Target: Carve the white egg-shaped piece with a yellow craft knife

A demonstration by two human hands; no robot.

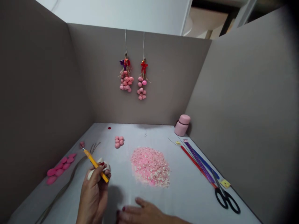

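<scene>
My left hand (94, 189) is closed around a thin yellow tool (95, 163) with a metal tip pointing up and left, and also around a small white object (102, 165) that I cannot make out clearly. My right hand (144, 213) lies flat on the table near the front edge, fingers stretched out, holding nothing. Just beyond it sits a heap of pink and white flakes (150, 166). A small cluster of pink balls (119, 141) lies farther back.
Several flat pink pieces (60, 168) line the left side, with thin dark stems (70, 180) beside them. Black scissors (225, 196) and coloured strips (198, 160) lie at right; a pink jar (182, 125) stands in the back corner. Two pink bead bunches (126, 77) hang on the grey wall.
</scene>
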